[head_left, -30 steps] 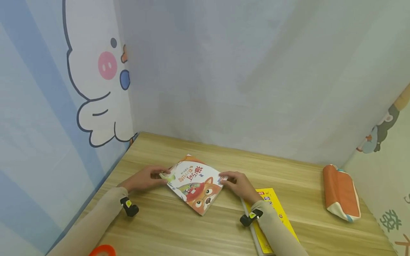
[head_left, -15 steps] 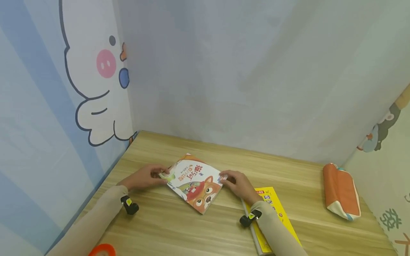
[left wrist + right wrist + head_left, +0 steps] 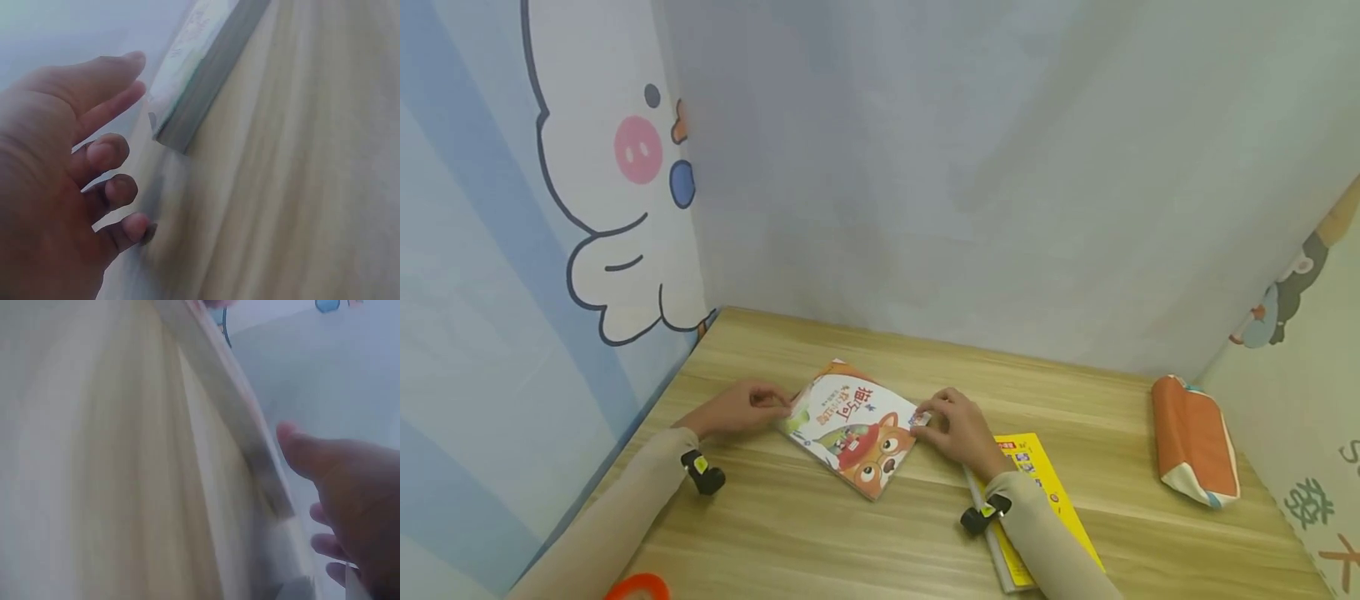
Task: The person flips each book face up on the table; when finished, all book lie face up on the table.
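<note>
A thin picture book lies flat and closed on the wooden tabletop, turned cornerwise. Its white-and-orange cover shows a cartoon fox in glasses and red Chinese characters, upside down to the viewer.

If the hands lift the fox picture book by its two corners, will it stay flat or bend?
The fox picture book looks thin with a soft cover, so it would probably sag in the middle. Its glossy cover may slide easily on the wooden desk. Lying flat, it seems unlikely to roll or tip.
</note>
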Action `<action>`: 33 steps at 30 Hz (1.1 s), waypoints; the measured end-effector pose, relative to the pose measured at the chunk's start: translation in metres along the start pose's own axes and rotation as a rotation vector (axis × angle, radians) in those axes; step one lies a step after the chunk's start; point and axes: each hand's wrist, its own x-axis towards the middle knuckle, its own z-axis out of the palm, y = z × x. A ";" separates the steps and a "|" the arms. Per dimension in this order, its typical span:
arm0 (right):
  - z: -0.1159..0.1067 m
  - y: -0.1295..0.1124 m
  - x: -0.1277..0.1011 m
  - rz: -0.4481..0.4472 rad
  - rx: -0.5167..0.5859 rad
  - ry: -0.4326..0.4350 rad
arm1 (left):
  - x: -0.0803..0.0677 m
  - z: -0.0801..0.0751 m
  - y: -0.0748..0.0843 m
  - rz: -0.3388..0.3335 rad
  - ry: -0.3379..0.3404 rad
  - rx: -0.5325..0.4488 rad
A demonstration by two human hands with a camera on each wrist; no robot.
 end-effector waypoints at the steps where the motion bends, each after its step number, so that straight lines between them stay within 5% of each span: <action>1: 0.000 -0.003 -0.001 -0.019 -0.028 0.019 | 0.001 0.000 0.000 0.007 0.011 0.005; 10: -0.008 -0.058 -0.010 -0.162 -0.024 0.080 | 0.015 -0.008 0.005 0.041 0.051 -0.009; 14: -0.010 -0.079 -0.023 -0.096 0.008 0.049 | 0.033 -0.012 0.007 0.083 0.043 -0.025; 25: 0.007 -0.114 -0.071 0.221 0.143 0.013 | 0.077 0.006 0.034 0.026 0.012 -0.115; 33: 0.017 -0.120 -0.083 0.274 0.024 0.000 | 0.102 0.013 0.032 0.042 -0.058 -0.122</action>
